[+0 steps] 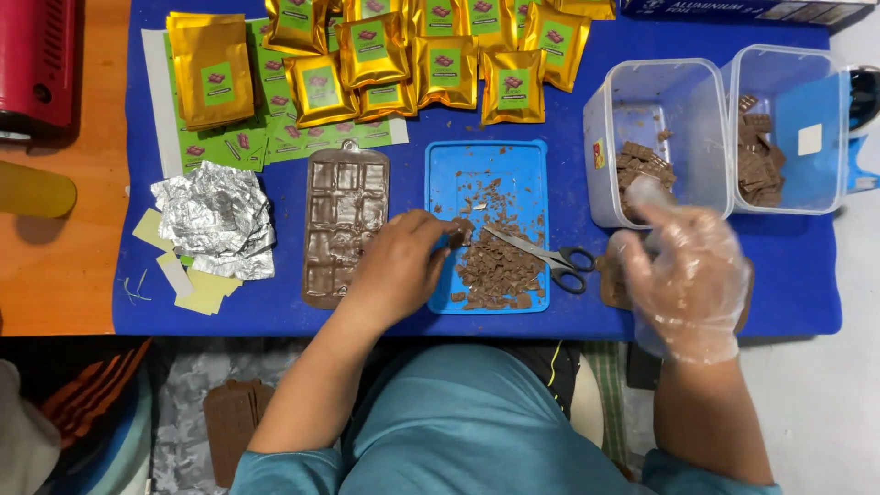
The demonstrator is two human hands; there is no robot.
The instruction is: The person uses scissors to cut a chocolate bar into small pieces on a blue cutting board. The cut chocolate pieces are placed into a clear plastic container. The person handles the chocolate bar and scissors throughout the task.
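Gold pouches (pixel 431 60) with green square labels lie in overlapping rows at twelve o'clock, and a flat stack of empty pouches (pixel 213 69) sits at about eleven on sheets of green stickers (pixel 275 137). At nine o'clock a crumpled pile of foil (pixel 215 220) rests beside pale yellow paper slips (pixel 206 289). Two clear plastic tubs (pixel 715 128) stand at two o'clock, each holding brown chocolate blocks.

Everything sits on a blue cloth (pixel 788 275) spread over an orange wooden table (pixel 55 266); pale floor shows at three o'clock, and a red device (pixel 37 60) stands at ten.

At the centre a blue tray (pixel 486 174) carries chocolate scraps (pixel 495 270) and a pair of scissors (pixel 550 257). Just at its nine o'clock side lies a brown chocolate mould (pixel 344 225). The left hand (pixel 399 266), bare, pinches a small chocolate piece (pixel 458 234) between fingertips over the tray's left edge. The right hand (pixel 687 275), in a clear plastic glove, hovers at four o'clock of the tray with fingers loosely spread, holding nothing that shows, above a brown slab mostly hidden beneath it.

Bare blue cloth lies along the near edge at six o'clock and between tray and tubs.
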